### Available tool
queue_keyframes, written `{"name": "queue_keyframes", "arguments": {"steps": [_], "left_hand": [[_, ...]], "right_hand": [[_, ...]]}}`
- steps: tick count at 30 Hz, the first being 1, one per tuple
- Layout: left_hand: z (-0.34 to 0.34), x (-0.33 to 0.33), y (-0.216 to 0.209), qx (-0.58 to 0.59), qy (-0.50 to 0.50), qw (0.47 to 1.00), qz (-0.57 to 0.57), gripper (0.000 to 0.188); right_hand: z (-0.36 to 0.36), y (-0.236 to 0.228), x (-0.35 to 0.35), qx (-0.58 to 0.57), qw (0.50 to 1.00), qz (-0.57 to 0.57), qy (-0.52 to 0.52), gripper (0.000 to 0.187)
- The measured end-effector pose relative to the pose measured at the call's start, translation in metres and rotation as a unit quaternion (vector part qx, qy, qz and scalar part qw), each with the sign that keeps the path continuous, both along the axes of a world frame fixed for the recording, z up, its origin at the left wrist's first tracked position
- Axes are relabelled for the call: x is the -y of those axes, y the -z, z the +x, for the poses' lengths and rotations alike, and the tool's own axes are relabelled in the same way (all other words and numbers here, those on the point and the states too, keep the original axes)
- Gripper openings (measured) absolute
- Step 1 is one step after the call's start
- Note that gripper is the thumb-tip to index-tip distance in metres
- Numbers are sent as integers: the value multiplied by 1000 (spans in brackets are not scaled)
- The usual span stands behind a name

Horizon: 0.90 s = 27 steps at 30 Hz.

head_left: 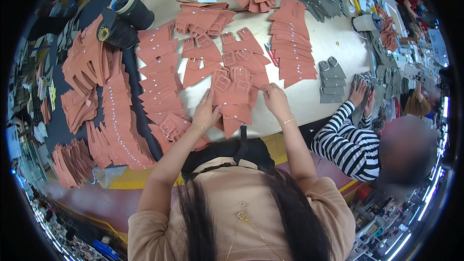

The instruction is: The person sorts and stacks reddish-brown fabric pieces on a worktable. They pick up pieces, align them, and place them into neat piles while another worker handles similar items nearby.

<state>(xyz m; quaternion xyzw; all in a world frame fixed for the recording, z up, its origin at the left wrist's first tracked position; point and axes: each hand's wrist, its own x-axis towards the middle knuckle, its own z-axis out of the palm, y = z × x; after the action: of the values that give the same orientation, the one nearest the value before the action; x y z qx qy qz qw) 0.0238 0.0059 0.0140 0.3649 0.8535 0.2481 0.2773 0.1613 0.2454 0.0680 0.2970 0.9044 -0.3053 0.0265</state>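
Observation:
In front of me lies a small pile of terracotta cut pieces (233,97), with several square buckles covered in the same colour on top. My left hand (205,112) is at the pile's left edge, its thumb and fingers closed on the border of a piece. My right hand (277,101) pinches a terracotta piece's edge at the right of the pile. Just beyond are more terracotta pieces with buckles (244,43). A loose group with a buckle (169,128) lies left of my left hand.
Overlapping terracotta rows with white marks stand left (157,75) and right (292,43). Beside the right row lies a red-handled tool (272,57). Two black containers (133,12) stand at the far left. Grey-green pieces (332,81) lie near a co-worker in striped sleeves (345,137).

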Motion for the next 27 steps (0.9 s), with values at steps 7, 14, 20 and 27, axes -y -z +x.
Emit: {"name": "queue_keyframes", "arguments": {"steps": [7,14,20,27], "left_hand": [[-2,2,-1,11,2,1000,-7,69],[1,4,0,-2,-8,1000,-8,68],[2,4,-4,-4,-17,1000,-9,67],[4,5,-1,-12,-14,1000,-15,68]], "right_hand": [[35,0,5,194,976,80,-50,22],[27,4,34,324,932,28,-157,25],[23,9,70,428,863,-84,-255,47],[42,17,83,462,832,-83,-296,79]]}}
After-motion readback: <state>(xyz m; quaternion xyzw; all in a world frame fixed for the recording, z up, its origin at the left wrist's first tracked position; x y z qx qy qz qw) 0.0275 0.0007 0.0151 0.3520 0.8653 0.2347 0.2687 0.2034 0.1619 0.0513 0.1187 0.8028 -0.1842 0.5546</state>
